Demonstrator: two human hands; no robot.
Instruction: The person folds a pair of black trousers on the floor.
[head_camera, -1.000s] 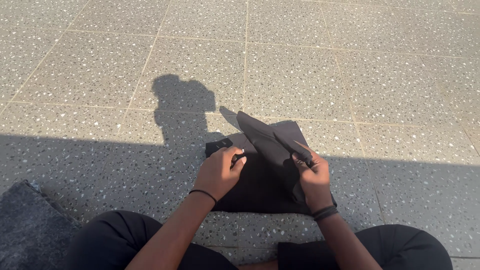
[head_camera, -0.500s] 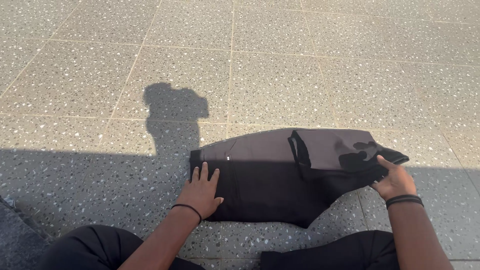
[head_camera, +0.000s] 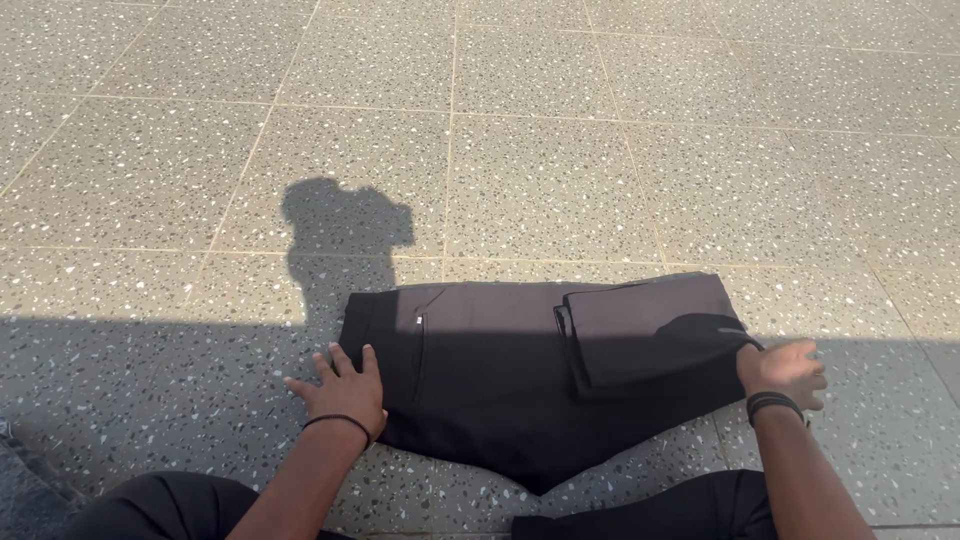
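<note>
Left hand: your palm lies flat, grip spread, on the garment's left edge.
Right hand: grip loosely spread beside its folded end.
Count: one garment.

No packages, labels, signs or screens anywhere.

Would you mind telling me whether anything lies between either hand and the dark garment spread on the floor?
Nothing visible does. The left hand rests flat on the left edge of the dark garment, and the right hand touches its folded right end. Only the speckled tiled floor surrounds them.
</note>
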